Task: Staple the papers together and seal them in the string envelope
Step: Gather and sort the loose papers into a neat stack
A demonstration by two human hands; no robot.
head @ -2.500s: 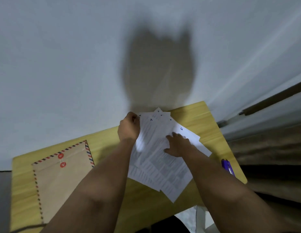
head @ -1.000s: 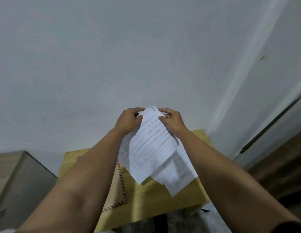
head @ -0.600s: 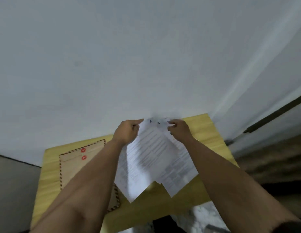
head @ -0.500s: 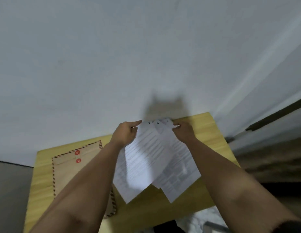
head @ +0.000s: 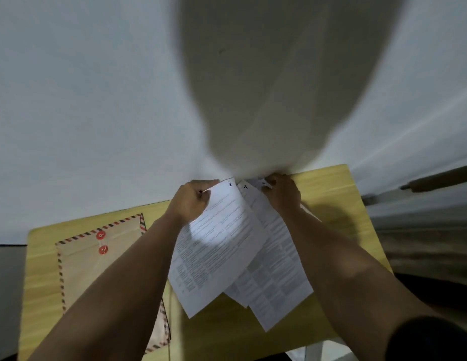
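Several printed white papers point(head: 227, 246) fan out over the middle of the yellow wooden table point(head: 331, 194), numbered by hand at their top corners. My left hand point(head: 192, 199) pinches the top edge of the sheet marked 1. Over to the right, my right hand point(head: 282, 192) grips the top corners of the other sheets. The brown string envelope point(head: 97, 264), with a striped border and two red button discs, lies flat at the left of the table, partly under my left forearm. No stapler is visible.
A white wall rises right behind the table and carries a large dark shadow. At the right are a dark rail point(head: 441, 178) and a lower grey floor area. Something white point(head: 318, 350) sits below the table's near edge.
Both hands have stayed at the papers' top edge while the sheets settled lower over the table. The view tilted down and the shadow on the wall grew much larger.
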